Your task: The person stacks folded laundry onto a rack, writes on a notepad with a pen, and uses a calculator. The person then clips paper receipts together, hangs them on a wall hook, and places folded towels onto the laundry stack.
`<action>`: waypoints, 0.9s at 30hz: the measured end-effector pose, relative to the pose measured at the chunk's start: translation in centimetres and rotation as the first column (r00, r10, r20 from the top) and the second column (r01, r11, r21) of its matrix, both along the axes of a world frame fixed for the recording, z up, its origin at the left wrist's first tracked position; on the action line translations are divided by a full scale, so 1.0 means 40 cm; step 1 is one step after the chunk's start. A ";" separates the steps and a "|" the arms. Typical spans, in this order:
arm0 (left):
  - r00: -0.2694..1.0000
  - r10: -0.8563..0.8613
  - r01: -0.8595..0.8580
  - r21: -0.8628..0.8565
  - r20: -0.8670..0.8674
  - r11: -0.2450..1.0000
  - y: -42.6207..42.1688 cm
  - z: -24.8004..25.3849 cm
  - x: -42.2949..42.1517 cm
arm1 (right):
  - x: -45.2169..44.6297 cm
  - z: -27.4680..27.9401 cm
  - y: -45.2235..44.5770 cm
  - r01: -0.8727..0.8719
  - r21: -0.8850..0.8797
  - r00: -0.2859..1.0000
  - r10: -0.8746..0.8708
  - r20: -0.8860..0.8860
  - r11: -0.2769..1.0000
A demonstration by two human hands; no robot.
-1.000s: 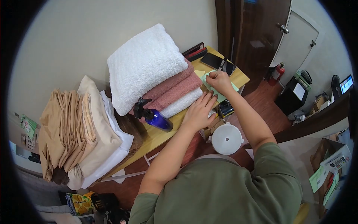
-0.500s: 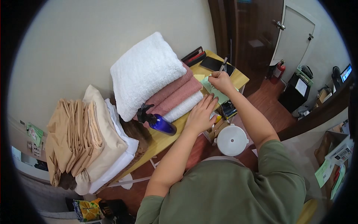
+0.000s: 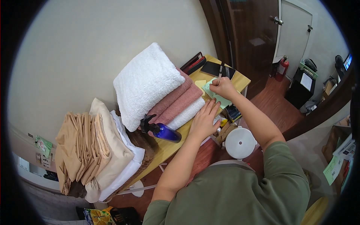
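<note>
- White-lidded bucket (image 3: 240,143): below the table edge, between the forearms
- Left hand (image 3: 203,122): laid flat, palm down, fingers extended and slightly apart, grasping nothing visible; fingertips at the near edge of the green paper slip (image 3: 224,102), contact pressure cannot be told
- Blue spray bottle (image 3: 167,133): upright on the table (image 3: 165,150), left of the left hand
- Right hand (image 3: 224,88): fingers curled closed around a pen (image 3: 220,70); lower tip hidden by the fist
- Key relation: green paper slip lies on the table, directly under the right fist and just beyond the left fingertips; its long axis runs diagonally, far left to near right; pen shaft rises steeply from it; right hand is nearer
- Folded towels (image 3: 161,90): stacked left of the slip
- Yellow note (image 3: 200,84): just left of the slip
- Smartphone (image 3: 211,68): flat, beyond the right hand, behind the pen's upper end
</note>
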State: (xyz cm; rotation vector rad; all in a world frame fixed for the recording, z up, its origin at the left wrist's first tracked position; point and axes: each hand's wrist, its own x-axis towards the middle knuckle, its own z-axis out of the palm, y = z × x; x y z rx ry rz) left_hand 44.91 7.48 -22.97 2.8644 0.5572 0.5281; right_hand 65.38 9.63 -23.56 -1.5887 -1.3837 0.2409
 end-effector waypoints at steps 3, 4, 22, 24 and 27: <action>1.000 0.000 0.000 -0.006 -0.004 1.000 -0.001 0.002 0.001 | 0.001 0.007 -0.003 0.008 -0.039 1.000 -0.009 -0.025 0.999; 1.000 0.000 0.000 -0.009 -0.004 1.000 -0.001 0.004 0.001 | 0.003 0.002 0.003 0.007 -0.031 1.000 -0.007 -0.007 0.999; 1.000 0.003 -0.003 -0.001 -0.008 1.000 0.002 -0.001 -0.001 | 0.001 -0.002 0.008 0.060 0.007 0.997 -0.060 -0.055 0.998; 1.000 0.001 -0.001 -0.002 -0.004 1.000 0.003 -0.001 0.001 | 0.005 -0.002 0.008 0.059 0.008 0.997 -0.058 -0.056 0.998; 1.000 -0.004 0.004 -0.002 0.001 1.000 0.003 -0.003 -0.001 | 0.005 -0.012 0.009 0.041 0.032 0.999 -0.042 0.005 0.999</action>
